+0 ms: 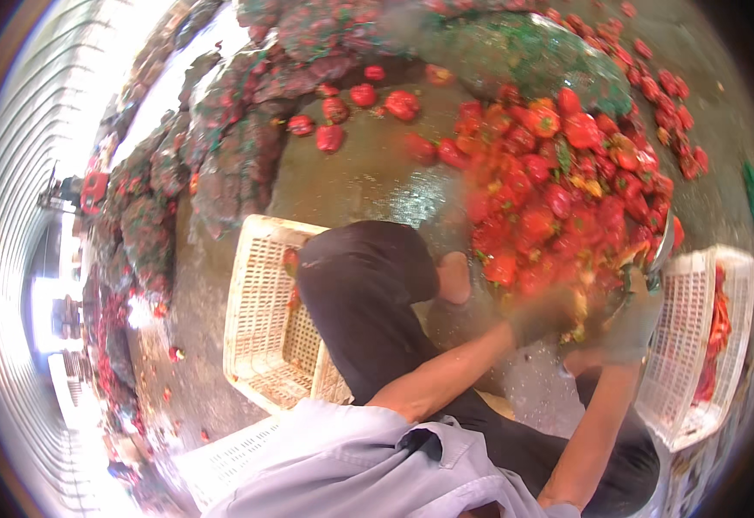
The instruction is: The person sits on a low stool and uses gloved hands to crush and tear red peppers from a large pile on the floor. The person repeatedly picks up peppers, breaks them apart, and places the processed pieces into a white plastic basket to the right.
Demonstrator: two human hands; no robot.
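My right hand point(629, 327), in a grey work glove, is closed around a knife with a curved metal blade point(663, 243) pointing up and away from me. My left hand point(545, 314), in a dark glove, is blurred by motion at the near edge of a large heap of red peppers point(545, 194). Its fingers cannot be made out. Between the two hands are yellowish-green pepper scraps point(581, 311); whether either hand grips them is unclear. The peppers lie loose on a wet concrete floor point(364, 175), some with green stems.
A cream plastic crate point(247, 311) stands by my left leg, with some red bits inside. At right, another crate point(674, 337) holds red pepper pieces point(716, 337). Filled mesh sacks point(241, 136) line the left; a green mesh sack point(532, 55) lies behind the heap.
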